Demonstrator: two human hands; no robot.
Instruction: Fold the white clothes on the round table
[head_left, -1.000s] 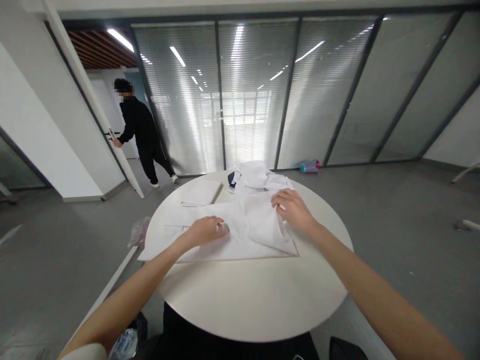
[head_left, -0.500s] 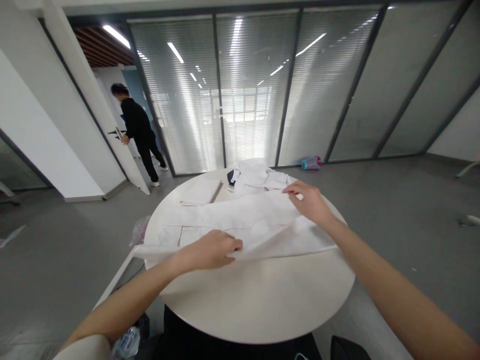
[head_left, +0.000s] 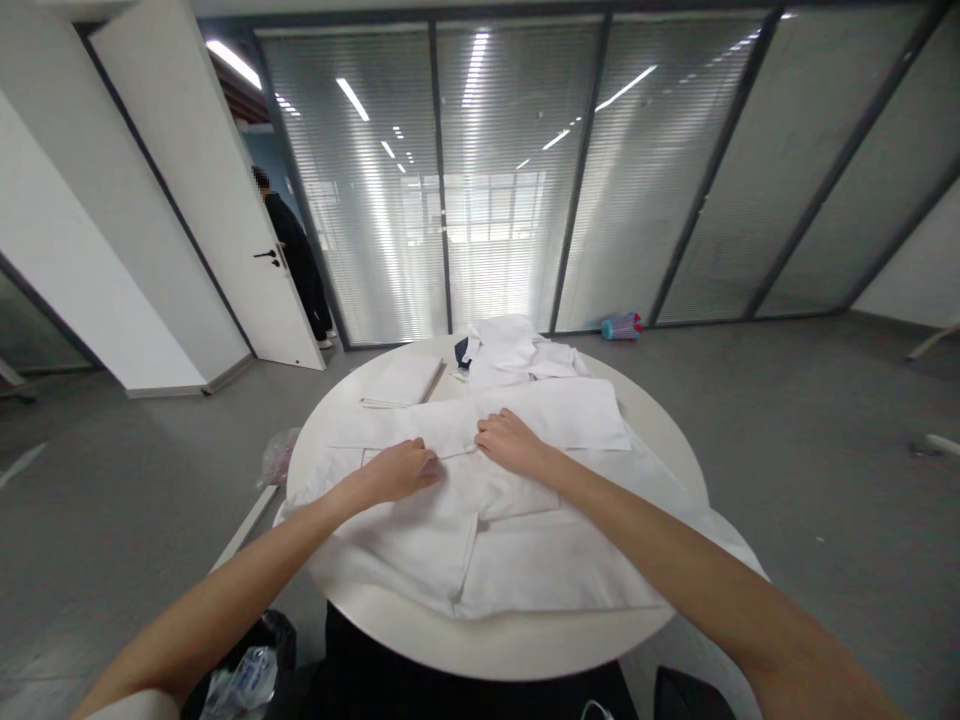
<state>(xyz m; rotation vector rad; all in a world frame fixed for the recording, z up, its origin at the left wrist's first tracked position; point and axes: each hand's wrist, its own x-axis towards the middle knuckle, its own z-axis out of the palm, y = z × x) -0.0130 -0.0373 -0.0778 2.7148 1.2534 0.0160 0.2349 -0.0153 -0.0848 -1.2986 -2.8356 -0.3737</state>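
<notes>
White garment (head_left: 480,545) under both hands; right edge drapes off table (head_left: 525,650).

My left hand (head_left: 396,471) and right hand (head_left: 508,442) press side by side on a white garment (head_left: 480,540) spread across the round white table (head_left: 525,645). Behind it lie a folded white cloth (head_left: 401,384) and a crumpled white pile (head_left: 514,350); a person (head_left: 296,255) stands at the open door (head_left: 217,200).

You have a white garment (head_left: 480,540) spread flat across the round table (head_left: 525,650), its hem draping over the near and right edges.
</notes>
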